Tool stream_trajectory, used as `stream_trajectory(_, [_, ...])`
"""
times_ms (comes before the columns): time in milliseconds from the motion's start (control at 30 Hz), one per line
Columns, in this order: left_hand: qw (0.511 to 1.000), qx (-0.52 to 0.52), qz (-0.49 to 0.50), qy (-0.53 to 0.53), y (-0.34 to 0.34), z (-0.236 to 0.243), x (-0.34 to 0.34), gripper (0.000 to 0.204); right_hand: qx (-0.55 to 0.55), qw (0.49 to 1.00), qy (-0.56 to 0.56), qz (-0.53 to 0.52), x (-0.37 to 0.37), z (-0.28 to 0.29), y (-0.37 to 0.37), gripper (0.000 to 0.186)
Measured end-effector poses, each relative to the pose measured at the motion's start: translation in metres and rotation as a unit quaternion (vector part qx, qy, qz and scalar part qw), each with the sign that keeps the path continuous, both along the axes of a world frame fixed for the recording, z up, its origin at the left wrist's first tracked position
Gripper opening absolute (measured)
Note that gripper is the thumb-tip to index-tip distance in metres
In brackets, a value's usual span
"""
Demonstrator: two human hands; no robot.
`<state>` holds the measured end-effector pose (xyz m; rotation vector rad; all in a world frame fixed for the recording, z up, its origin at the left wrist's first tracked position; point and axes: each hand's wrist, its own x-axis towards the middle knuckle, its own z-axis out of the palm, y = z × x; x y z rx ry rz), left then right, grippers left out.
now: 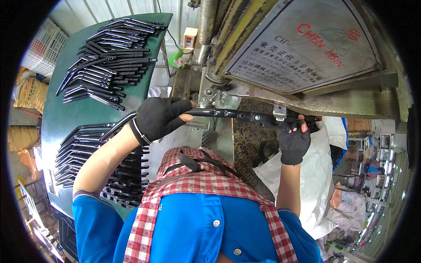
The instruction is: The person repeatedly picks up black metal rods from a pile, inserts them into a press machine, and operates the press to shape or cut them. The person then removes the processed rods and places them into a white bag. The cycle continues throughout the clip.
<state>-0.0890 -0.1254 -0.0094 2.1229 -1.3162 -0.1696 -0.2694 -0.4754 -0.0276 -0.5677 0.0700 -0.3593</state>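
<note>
A bent black metal tube (pixel 214 112) lies level across the front of a machine, its left end angling down over my forearm. My left hand (pixel 160 117), in a black glove with bare fingertips, is closed round the tube near its bend. At the tube's right end sits a black joint piece (pixel 256 118) beside a small silver metal block (pixel 279 111) on the machine. My right hand (pixel 295 142), gloved the same way, has its fingers curled round the black right-hand end, just past the block. Part of that end is hidden by the fingers and the block.
Many similar black tubes (pixel 109 70) lie in rows on a green table (pixel 101 115) at left. The heavy machine with a metal plate (pixel 302 48) overhangs the work. A white sack (pixel 313 184) stands at right, and a foot pedal (pixel 209 139) is below.
</note>
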Motion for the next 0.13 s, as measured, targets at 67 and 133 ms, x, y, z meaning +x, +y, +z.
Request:
stream_trajectory(67, [1.000,0.002,-0.008,0.004,0.0003,0.0014,-0.0006,0.033,0.002,1.000,0.001,-0.006,-0.0020,-0.0031,0.0076,0.023])
stream_trajectory(133, [0.998,0.059,-0.009,0.009,0.0024,0.0047,-0.0026,0.035,0.004,1.000,0.004,-0.007,-0.0032,-0.0064,0.0096,0.022])
